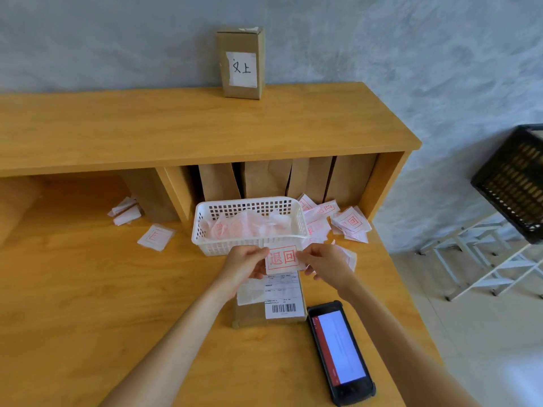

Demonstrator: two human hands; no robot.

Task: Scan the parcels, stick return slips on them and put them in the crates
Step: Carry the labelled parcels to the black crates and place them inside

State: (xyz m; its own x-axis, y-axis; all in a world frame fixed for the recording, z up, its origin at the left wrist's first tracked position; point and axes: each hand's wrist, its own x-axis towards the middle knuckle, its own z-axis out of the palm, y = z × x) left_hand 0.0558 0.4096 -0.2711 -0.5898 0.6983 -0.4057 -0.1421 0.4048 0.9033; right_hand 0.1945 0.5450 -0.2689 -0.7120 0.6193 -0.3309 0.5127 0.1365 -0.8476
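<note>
Currently left hand (249, 261) and right hand (323, 264) pinch return slip (283, 258) by opposite edges above parcel (269, 304). Slip: light, floppy, likely tacky; grip edges only.

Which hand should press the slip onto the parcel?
Probably left. Both hands pinch the slip, but the left hand sits directly over the parcel; the right hand is off its right edge, nearer the scanner.

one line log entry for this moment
step: slip in hand | both hands pinch return slip over parcel | scanner lying on desk | slip not yet stuck
</note>
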